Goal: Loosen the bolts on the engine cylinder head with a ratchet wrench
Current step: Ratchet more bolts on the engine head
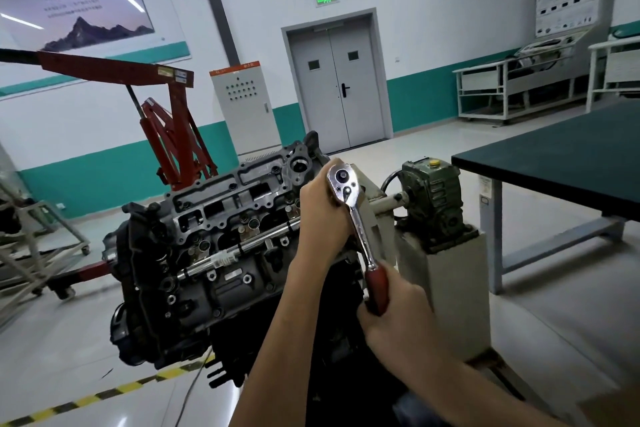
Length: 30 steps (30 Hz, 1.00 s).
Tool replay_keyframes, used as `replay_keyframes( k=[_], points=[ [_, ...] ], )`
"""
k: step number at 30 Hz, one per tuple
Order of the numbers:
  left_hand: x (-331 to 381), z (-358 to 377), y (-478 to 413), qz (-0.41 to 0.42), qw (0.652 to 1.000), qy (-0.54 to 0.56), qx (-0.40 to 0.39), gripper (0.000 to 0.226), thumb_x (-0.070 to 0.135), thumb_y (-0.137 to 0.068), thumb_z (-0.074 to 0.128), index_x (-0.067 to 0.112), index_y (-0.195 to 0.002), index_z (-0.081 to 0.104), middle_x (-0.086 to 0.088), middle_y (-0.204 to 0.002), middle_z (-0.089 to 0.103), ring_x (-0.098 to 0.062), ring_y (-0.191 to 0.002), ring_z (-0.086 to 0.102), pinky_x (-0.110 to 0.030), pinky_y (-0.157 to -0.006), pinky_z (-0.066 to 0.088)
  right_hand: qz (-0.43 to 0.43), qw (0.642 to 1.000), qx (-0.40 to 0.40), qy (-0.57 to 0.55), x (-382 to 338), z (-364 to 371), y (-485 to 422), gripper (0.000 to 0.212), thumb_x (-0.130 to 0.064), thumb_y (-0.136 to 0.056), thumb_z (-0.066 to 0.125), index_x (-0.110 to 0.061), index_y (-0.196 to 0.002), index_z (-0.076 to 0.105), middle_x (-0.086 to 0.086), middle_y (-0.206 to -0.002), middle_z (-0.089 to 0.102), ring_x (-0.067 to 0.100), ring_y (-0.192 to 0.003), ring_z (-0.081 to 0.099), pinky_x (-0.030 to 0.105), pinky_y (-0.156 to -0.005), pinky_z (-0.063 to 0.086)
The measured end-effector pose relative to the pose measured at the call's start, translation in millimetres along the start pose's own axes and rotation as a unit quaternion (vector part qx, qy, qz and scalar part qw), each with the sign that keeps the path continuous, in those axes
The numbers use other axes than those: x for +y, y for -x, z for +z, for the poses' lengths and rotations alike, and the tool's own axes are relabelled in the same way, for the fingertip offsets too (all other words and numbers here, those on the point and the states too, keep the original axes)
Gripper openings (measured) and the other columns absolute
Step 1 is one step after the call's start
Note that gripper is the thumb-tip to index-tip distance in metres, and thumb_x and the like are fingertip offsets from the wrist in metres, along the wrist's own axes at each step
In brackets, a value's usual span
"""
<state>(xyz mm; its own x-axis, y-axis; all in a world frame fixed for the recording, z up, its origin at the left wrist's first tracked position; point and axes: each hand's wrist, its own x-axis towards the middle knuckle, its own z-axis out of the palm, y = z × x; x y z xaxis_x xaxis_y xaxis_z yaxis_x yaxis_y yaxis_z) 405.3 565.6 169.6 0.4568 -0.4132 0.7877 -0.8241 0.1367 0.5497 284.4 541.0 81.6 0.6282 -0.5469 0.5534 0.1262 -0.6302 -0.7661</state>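
The engine (pixel 194 288) hangs tilted on a stand, its grey cylinder head (pixel 221 218) facing me with several bolts showing. A chrome ratchet wrench (pixel 353 208) with a red handle stands over the head's right end. My left hand (pixel 322 215) is curled round the wrench just under its round head. My right hand (pixel 394 312) grips the red handle lower down. Whatever socket and bolt lie under the wrench head are hidden behind my left hand.
A grey-green gearbox (pixel 436 198) on a beige pedestal (pixel 450 288) sits right of the engine. A dark green workbench (pixel 561 156) stands at right, a red engine crane (pixel 173 135) behind left. Yellow-black floor tape (pixel 104 395) runs near my feet.
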Motion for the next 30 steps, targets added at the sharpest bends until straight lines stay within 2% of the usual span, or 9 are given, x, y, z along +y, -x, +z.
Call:
replay_keyframes(
  k=[3, 6, 9, 12, 15, 20, 23, 27, 30],
  points=[
    [1, -4, -3, -0.011, 1.0, -0.001, -0.019, 0.04, -0.004, -0.081, 0.063, 0.027, -0.065, 0.045, 0.018, -0.056, 0.05, 0.002, -0.053, 0.04, -0.012, -0.055, 0.036, 0.003, 1.0, -0.011, -0.013, -2, 5, 0, 0.032, 0.002, -0.068, 0.062, -0.026, -0.07, 0.047, -0.009, -0.047, 0.047, -0.002, -0.046, 0.051, 0.002, -0.042, 0.031],
    [2, -4, -5, -0.041, 0.999, 0.003, -0.026, 0.044, -0.011, -0.077, 0.061, 0.028, -0.063, 0.047, 0.014, -0.053, 0.048, 0.0, -0.052, 0.042, -0.011, -0.054, 0.038, -0.034, 0.992, -0.06, 0.108, 19, -32, -18, 0.024, -0.006, -0.071, 0.064, -0.019, -0.088, 0.053, -0.004, -0.054, 0.052, 0.01, -0.046, 0.05, 0.015, -0.046, 0.042],
    [4, -4, -7, -0.037, 0.998, -0.001, -0.047, 0.041, -0.013, -0.075, 0.059, 0.021, -0.056, 0.048, 0.013, -0.051, 0.049, -0.002, -0.05, 0.039, -0.015, -0.049, 0.035, -0.1, 0.961, -0.094, 0.242, 28, -81, -55, 0.027, -0.011, -0.076, 0.067, -0.017, -0.099, 0.054, -0.003, -0.064, 0.057, 0.008, -0.05, 0.053, 0.019, -0.049, 0.046],
    [8, -9, -9, -0.034, 0.997, 0.008, -0.07, 0.043, -0.009, -0.078, 0.064, 0.028, -0.059, 0.054, 0.019, -0.051, 0.054, 0.002, -0.049, 0.045, -0.008, -0.05, 0.034, -0.187, 0.914, -0.057, 0.354, 20, -116, -100, 0.03, -0.004, -0.067, 0.07, -0.011, -0.093, 0.056, 0.005, -0.064, 0.059, 0.016, -0.05, 0.046, 0.018, -0.049, 0.032],
    [10, -13, -11, -0.039, 0.994, -0.004, -0.104, 0.035, -0.004, -0.081, 0.066, 0.027, -0.066, 0.058, 0.018, -0.053, 0.054, 0.002, -0.049, 0.046, -0.008, -0.051, 0.035, -0.201, 0.896, -0.064, 0.391, 10, -123, -120, 0.03, -0.004, -0.067, 0.068, -0.009, -0.094, 0.055, 0.003, -0.065, 0.055, 0.019, -0.056, 0.045, 0.028, -0.056, 0.041],
    [5, -9, -1, -0.015, 0.998, 0.014, -0.056, 0.033, -0.006, -0.077, 0.065, 0.024, -0.073, 0.055, 0.016, -0.064, 0.057, -0.001, -0.059, 0.048, -0.013, -0.057, 0.039, -0.103, 0.958, -0.077, 0.258, 26, -93, -67, 0.027, -0.01, -0.076, 0.068, -0.02, -0.097, 0.054, -0.013, -0.063, 0.045, -0.001, -0.054, 0.048, 0.008, -0.052, 0.03],
    [1, 1, 4, 0.015, 1.0, -0.005, 0.002, 0.027, -0.007, -0.074, 0.062, 0.017, -0.071, 0.05, 0.01, -0.063, 0.052, -0.007, -0.06, 0.044, -0.023, -0.056, 0.037, -0.042, 0.989, -0.046, 0.131, 19, -50, -25, 0.033, -0.007, -0.073, 0.068, -0.032, -0.087, 0.052, -0.003, -0.062, 0.054, 0.009, -0.05, 0.052, 0.008, -0.048, 0.036],
    [-4, 3, 3, 0.01, 0.999, -0.005, 0.03, 0.042, -0.005, -0.081, 0.063, 0.026, -0.064, 0.039, 0.014, -0.056, 0.043, -0.003, -0.056, 0.035, -0.019, -0.053, 0.031, 0.005, 1.0, -0.007, -0.016, -5, 3, 6, 0.033, 0.002, -0.07, 0.062, -0.025, -0.066, 0.045, -0.012, -0.051, 0.055, -0.003, -0.046, 0.052, 0.001, -0.041, 0.03],
    [-2, 1, -1, -0.017, 1.0, 0.007, 0.0, 0.047, -0.007, -0.08, 0.061, 0.031, -0.061, 0.04, 0.017, -0.054, 0.047, -0.001, -0.053, 0.037, -0.016, -0.052, 0.033, 0.002, 1.0, -0.028, 0.011, 2, -5, 0, 0.031, 0.002, -0.071, 0.062, -0.026, -0.072, 0.047, -0.011, -0.052, 0.054, 0.0, -0.045, 0.051, 0.003, -0.042, 0.031]
  ],
)
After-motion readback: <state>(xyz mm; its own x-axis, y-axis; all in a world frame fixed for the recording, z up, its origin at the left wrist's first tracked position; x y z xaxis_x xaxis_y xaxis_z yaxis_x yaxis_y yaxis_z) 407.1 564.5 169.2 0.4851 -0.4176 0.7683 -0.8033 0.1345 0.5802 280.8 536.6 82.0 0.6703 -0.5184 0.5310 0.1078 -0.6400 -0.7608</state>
